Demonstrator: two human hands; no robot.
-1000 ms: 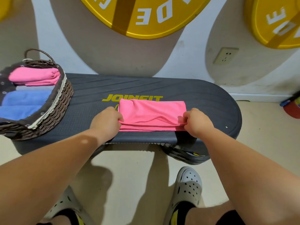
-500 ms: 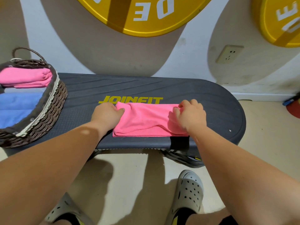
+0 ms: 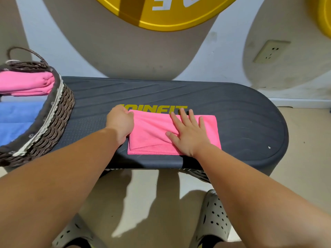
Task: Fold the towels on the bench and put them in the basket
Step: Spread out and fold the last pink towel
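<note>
Pink towel (image 3: 154,133) lies folded on the dark bench (image 3: 241,119), right of the wicker basket (image 3: 59,111). Right hand (image 3: 189,135) presses flat, fingers spread; left hand (image 3: 121,122) curls at its left edge, grip unclear. Smooth outward before folding again.

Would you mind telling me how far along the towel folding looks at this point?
Done: a folded pink towel and blue towels already lie in the basket. In hand: the right hand lies flat on a folded pink towel on the bench, while the left hand is at its left edge. Left: moving it into the basket; no other loose towels show on the bench.
</note>
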